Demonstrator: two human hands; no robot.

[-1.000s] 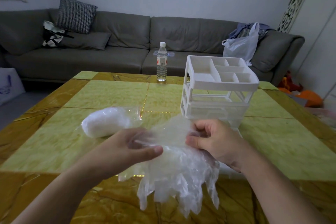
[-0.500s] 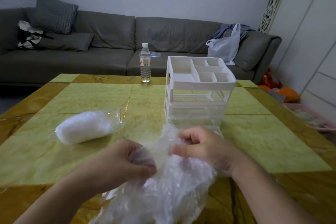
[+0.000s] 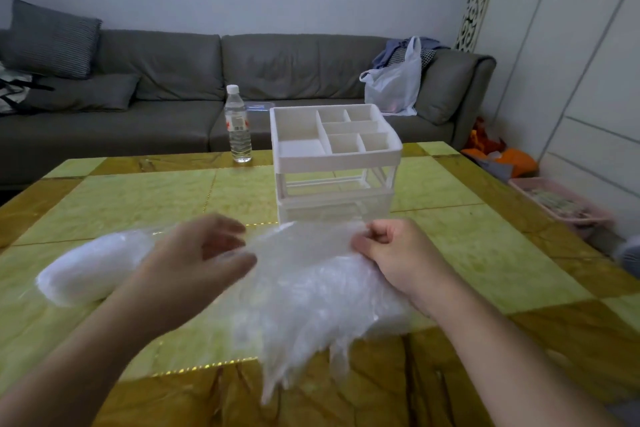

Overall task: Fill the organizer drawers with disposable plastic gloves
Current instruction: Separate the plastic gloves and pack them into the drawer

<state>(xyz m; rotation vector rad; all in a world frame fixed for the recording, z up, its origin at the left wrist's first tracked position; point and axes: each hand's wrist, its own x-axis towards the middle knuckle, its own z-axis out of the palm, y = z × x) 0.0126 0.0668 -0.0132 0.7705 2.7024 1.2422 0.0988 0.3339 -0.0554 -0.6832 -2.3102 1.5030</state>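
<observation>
Single head view, looking forward-down, close over table (image 3: 450, 253).

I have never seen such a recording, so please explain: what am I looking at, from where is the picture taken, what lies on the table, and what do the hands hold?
No machine here: a person wears one camera on the head, looking forward and down at the two bare hands. The left hand and the right hand each pinch an edge of a loose bunch of thin clear plastic gloves, spread between them above the table. On the table stand a white organizer with drawers below and a divided tray on top, and a water bottle. A sealed pack of gloves lies at the left. A grey sofa stands behind.
</observation>
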